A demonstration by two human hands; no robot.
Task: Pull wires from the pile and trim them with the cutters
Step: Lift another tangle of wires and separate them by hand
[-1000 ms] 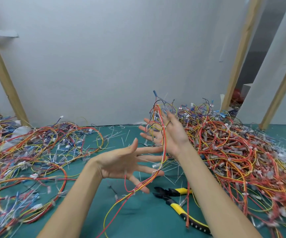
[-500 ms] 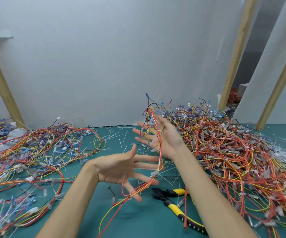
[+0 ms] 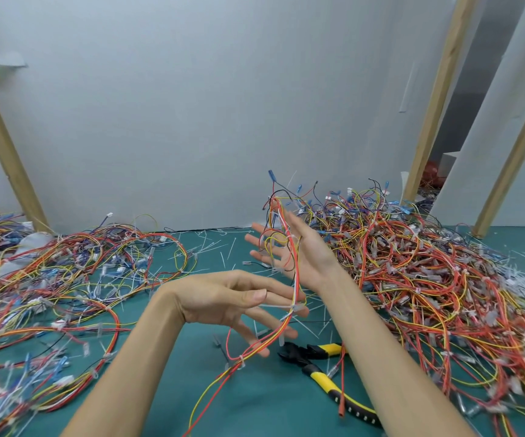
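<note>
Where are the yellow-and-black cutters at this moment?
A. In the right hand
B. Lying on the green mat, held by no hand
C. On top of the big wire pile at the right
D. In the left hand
B: the cutters lie on the green mat beside the right forearm, while the left hand and the right hand have spread fingers with only a wire bundle across them.

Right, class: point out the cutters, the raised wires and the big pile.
cutters (image 3: pixel 296 354), head view, black cutting head.
raised wires (image 3: pixel 295 275), head view, mid-length of the strands.
big pile (image 3: pixel 428 279), head view, its middle.
</note>
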